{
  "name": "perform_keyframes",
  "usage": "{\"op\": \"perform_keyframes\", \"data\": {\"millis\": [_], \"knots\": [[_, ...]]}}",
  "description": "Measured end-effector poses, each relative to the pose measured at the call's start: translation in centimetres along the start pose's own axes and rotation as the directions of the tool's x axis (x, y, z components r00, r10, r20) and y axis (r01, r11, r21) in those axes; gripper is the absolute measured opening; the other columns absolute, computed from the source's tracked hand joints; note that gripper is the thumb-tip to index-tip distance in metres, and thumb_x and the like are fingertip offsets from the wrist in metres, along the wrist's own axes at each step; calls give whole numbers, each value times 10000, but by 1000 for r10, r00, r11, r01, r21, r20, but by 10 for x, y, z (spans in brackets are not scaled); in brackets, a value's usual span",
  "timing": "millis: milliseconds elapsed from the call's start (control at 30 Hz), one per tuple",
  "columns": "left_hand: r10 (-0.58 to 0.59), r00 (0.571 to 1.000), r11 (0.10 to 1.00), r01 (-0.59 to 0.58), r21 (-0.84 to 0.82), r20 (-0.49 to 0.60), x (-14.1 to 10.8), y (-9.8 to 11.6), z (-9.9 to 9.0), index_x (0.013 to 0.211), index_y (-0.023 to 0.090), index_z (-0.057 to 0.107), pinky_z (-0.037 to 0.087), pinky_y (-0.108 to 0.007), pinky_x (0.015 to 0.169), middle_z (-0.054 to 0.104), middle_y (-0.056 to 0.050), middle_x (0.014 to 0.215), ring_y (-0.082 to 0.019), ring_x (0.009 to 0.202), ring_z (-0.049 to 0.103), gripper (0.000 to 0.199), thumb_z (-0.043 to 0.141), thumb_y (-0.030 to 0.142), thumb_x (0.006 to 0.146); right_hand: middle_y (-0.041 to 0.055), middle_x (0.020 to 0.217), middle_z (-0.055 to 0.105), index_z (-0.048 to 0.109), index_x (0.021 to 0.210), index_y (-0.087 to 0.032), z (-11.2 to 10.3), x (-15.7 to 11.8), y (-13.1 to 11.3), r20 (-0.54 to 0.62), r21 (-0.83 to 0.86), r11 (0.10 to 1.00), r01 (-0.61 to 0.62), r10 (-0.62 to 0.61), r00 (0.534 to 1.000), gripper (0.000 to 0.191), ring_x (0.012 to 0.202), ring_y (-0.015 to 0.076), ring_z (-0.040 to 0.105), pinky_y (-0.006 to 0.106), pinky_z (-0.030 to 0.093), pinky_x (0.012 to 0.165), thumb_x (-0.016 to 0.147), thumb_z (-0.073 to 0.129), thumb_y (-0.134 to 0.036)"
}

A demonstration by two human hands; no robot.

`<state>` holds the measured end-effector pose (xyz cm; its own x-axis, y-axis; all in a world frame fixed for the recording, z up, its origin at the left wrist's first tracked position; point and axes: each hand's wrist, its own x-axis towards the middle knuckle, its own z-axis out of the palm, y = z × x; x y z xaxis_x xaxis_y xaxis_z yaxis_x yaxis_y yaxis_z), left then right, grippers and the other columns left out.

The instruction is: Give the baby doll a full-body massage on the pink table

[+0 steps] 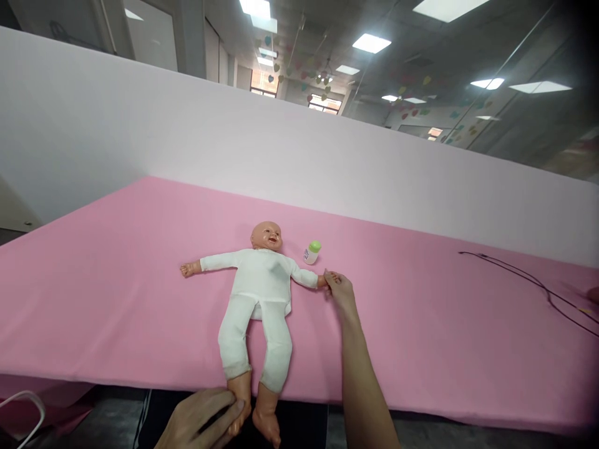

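A baby doll (pixel 262 287) in a white knit suit lies on its back on a pink covered table (pixel 421 349), its legs reaching past the front edge. My left hand (pixel 201 419) wraps around the doll's bare foot (pixel 239 399) at that edge. My right hand (pixel 340 292) pinches the small hand (pixel 324 282) at the end of the doll's outstretched arm. Just above that arm stands a small white bottle with a green cap (pixel 312 251), close to my right hand but untouched.
A thin black cable (pixel 528 282) lies on the pink cover at the right, and part of another person's hand (pixel 594 295) shows at the right edge. A white board (pixel 299 149) stands behind the table. A white cord (pixel 23 413) shows low at the left.
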<state>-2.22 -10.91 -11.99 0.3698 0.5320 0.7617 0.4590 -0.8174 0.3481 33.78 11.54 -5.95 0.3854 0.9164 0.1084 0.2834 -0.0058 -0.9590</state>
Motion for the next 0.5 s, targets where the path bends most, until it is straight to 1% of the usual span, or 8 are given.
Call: {"op": "perform_keyframes", "data": {"millis": [100,167,233,300,367,433,467,500], "knots": [[-48,998,994,43,-97,-49,12,-1,-12,1368,238,695,658,-267,813,794,-100,1005,-212,906,783,370,608,160,1017,-16,578,544,643,691,-200,-2,-2,-16,-2,229,973,-2,2,1000,498,538,149,482,298,405,518,712,824,-663],[-149,987,973,134,-188,-67,28,-5,-25,1307,260,734,652,-275,811,779,-94,1017,-213,928,770,340,606,151,1011,-3,623,566,685,717,-195,1,-4,-34,-36,332,942,45,-35,999,442,570,150,484,300,411,535,722,837,-610],[-300,951,925,273,-263,-70,52,-16,-39,1236,277,775,642,-283,798,761,-83,1004,-216,938,755,297,638,172,995,-6,610,545,688,690,-198,11,-7,-54,-4,358,931,69,-72,997,415,562,141,453,296,393,530,731,832,-585],[-459,887,848,418,-326,-58,82,-35,-46,1160,273,812,630,-297,775,751,-71,970,-221,915,742,223,696,252,970,-19,561,500,673,639,-199,26,-12,-72,124,285,955,81,-121,985,429,538,132,414,292,363,521,757,812,-588],[-592,805,744,533,-402,-27,114,-62,-44,1113,247,831,624,-333,779,764,-77,988,-241,914,733,241,751,382,929,-20,533,493,671,616,-195,46,-19,-86,334,159,980,120,-168,927,449,527,131,414,288,349,523,784,784,-596],[-687,726,615,604,-507,32,140,-91,-32,1089,212,833,610,-409,905,782,-104,1123,-298,1058,722,344,789,475,871,-21,525,502,653,588,-191,66,-27,-92,530,60,981,182,-186,828,462,527,130,425,280,331,520,797,766,-587],[-707,704,561,619,-550,72,150,-104,-24,1086,199,833,586,-442,968,787,-112,1147,-318,1104,714,387,798,503,849,-27,516,489,625,560,-191,75,-31,-93,590,36,978,207,-188,785,476,525,124,417,273,315,515,804,756,-578],[-707,698,522,623,-583,113,156,-114,-16,1069,188,834,560,-466,1016,790,-117,1160,-331,1138,706,402,793,519,846,-36,505,467,589,532,-193,83,-33,-93,625,24,974,225,-190,757,494,521,116,399,267,295,510,812,746,-568]]}}
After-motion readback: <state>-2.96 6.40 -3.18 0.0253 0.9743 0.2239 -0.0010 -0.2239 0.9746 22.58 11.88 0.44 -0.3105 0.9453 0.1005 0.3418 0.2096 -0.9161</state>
